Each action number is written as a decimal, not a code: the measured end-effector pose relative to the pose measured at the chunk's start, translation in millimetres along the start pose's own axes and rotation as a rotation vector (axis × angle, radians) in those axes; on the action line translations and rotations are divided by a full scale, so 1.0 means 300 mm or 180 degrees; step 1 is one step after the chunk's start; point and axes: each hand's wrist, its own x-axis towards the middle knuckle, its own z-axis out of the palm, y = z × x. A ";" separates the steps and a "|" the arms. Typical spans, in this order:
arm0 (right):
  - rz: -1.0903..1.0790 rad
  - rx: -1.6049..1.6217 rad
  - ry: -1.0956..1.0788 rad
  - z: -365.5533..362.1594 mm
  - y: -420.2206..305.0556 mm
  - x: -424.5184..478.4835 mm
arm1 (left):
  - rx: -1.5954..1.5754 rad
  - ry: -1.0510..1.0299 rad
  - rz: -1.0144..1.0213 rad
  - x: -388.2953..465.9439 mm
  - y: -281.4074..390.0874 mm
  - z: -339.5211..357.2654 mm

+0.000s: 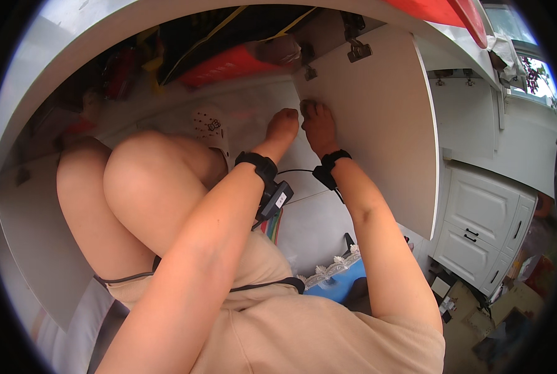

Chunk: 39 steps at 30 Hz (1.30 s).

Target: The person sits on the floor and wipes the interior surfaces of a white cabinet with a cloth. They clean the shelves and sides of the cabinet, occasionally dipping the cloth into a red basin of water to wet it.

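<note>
Close together in front of an opened cabinet, my two hands reach forward. My right hand (pixel 319 125) is at the inner face of a pale cabinet door (pixel 381 126), near its lower edge. Its fingers are bent around a small dark greenish item (pixel 305 106), which could be a scouring pad. My left hand (pixel 283 125) is curled a short way to the left, with a gap between the two hands. Its fingertips are turned away, so whether it holds anything is hidden. Black straps with small devices (pixel 276 201) circle both wrists, and a thin cable (pixel 297 171) runs between them.
Metal hinges (pixel 358 50) join the door to the cabinet. Inside are a red package (pixel 234 65) and a black bag (pixel 208 35) with yellow edging. A white clog (pixel 211 128) stands on the tiled floor (pixel 311 215). Lace-trimmed blue fabric (pixel 334 278) and a white cupboard (pixel 484 215) are to the right.
</note>
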 end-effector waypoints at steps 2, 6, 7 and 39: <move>0.0128 -0.0007 -0.0052 0.016 0.008 -0.164 | -0.0043 -0.0198 -0.0127 -0.023 0.022 0.022; -0.0346 -0.0390 -0.0201 -0.061 0.003 -0.351 | 0.0000 -0.0581 -0.0265 0.011 -0.042 0.048; -0.0301 -0.0456 -0.0349 -0.058 0.010 -0.341 | 0.0021 -0.0571 -0.0248 0.023 -0.050 0.055; -0.0690 -0.1242 -0.0742 0.049 -0.045 0.313 | -0.0189 0.0524 0.0166 0.124 -0.161 0.020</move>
